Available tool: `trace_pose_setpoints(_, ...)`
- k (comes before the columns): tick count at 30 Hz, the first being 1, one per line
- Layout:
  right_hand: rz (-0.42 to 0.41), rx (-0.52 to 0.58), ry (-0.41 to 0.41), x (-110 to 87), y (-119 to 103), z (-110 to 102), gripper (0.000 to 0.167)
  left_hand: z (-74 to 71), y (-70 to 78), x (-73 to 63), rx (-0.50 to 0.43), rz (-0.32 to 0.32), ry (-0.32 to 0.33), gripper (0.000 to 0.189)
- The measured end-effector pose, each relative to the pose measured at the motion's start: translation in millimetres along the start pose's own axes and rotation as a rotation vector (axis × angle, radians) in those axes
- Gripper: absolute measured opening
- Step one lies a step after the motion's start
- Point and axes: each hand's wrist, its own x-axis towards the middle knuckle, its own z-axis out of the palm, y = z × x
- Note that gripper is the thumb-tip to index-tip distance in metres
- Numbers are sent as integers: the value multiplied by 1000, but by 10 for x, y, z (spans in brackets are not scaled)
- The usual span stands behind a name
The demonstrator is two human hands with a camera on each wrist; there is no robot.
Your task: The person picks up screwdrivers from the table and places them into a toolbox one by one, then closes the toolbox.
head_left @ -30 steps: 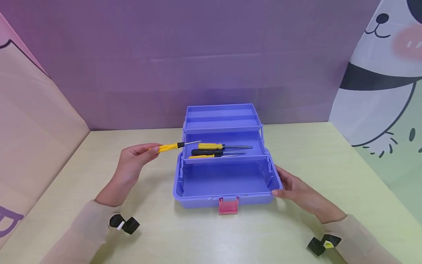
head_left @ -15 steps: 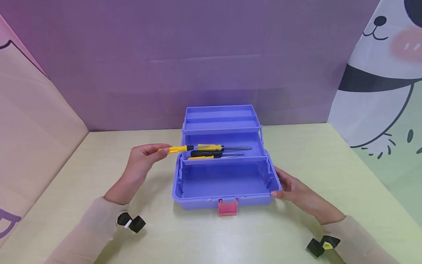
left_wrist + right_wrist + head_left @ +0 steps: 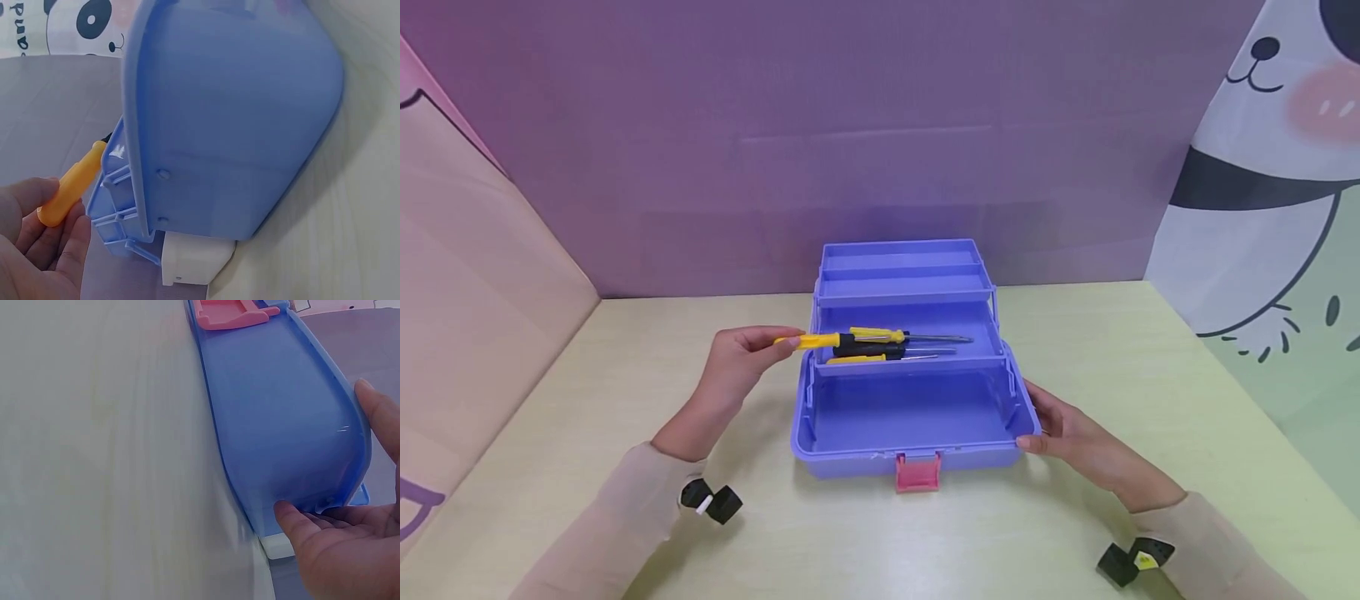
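Note:
In the head view my left hand (image 3: 745, 358) pinches a yellow-handled screwdriver (image 3: 820, 341) by its handle end, the shaft pointing right over the middle tray. From the left wrist view, the yellow handle (image 3: 74, 181) sits between thumb and fingers beside the box's side wall. The blue-purple toolbox (image 3: 917, 460) is open, trays stepped up behind its base. Two yellow screwdrivers (image 3: 878, 335) and a black-handled one (image 3: 868, 349) lie in the middle tray, partly overlapped by the held one. My right hand (image 3: 1067, 429) grips the box's front right corner, thumb at the rim, fingers along the side.
A pink latch (image 3: 917, 473) hangs from the box's front edge. The upper tray (image 3: 904, 258) stands at the back, near the purple wall (image 3: 880, 150). Printed panels flank the pale wooden table (image 3: 865, 533) on both sides.
My left hand has moved right with the screwdriver, bringing it from the tray's left edge to over the tools lying there. The right hand stays on the toolbox corner.

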Motion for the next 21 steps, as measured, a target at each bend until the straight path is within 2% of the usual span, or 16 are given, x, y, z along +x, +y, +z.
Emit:
trace_pose_setpoints(10,18,-3,8,4,-8,7,84,103,19,58,24,30,-1,31)
trace_pose_setpoints(21,29,-15,16,0,-14,7,84,190,48,118,-2,48,-33,29)
